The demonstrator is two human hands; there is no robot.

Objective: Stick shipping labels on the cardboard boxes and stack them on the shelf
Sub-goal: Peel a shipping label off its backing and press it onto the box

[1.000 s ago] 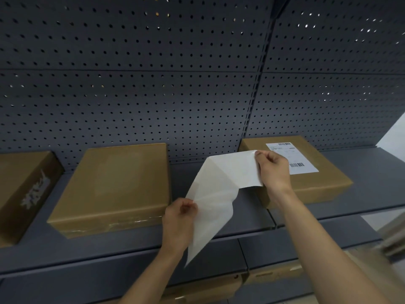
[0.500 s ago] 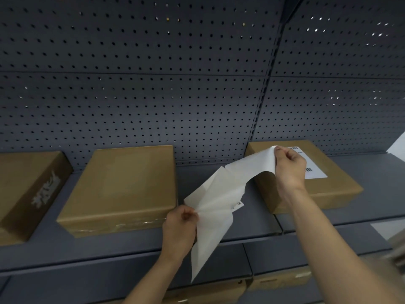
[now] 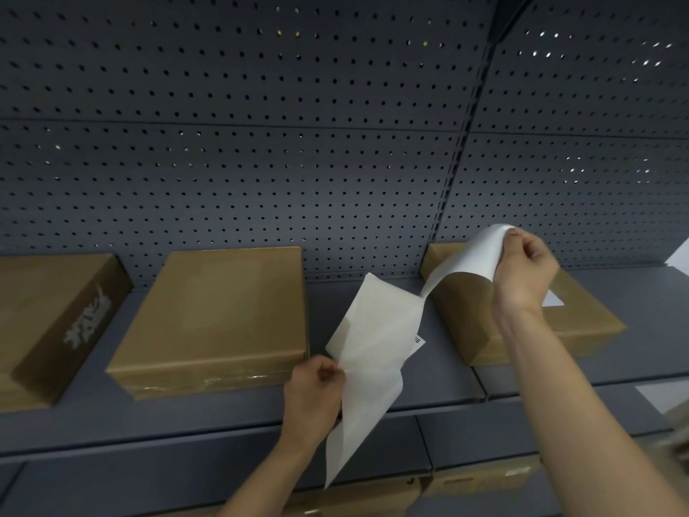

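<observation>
Head view: my right hand [image 3: 522,270] pinches white paper shipping label [image 3: 481,251], half-peeled; left hand [image 3: 313,397] grips its translucent white backing sheet [image 3: 373,348], both before the grey metal shelf [image 3: 186,416]. Advice: peel slowly, keep label flat, then centre it on unlabelled brown cardboard box [image 3: 223,307].

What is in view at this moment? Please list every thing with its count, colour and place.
cardboard boxes: 3, brown, side by side on the shelf; the left one bears white print.
stuck label: 1, white, on top of the right box, mostly hidden by the wrist.
lower boxes: at least 2, brown, one level below, partly hidden.
shelf: 1, grey, across the middle.
pegboard: dark grey, behind the shelf.
label sheet: 1, white, split into two layers, in front of the shelf.
left hand: pinches the sheet's lower layer.
right hand: pinches its upper end, over the right box.
</observation>
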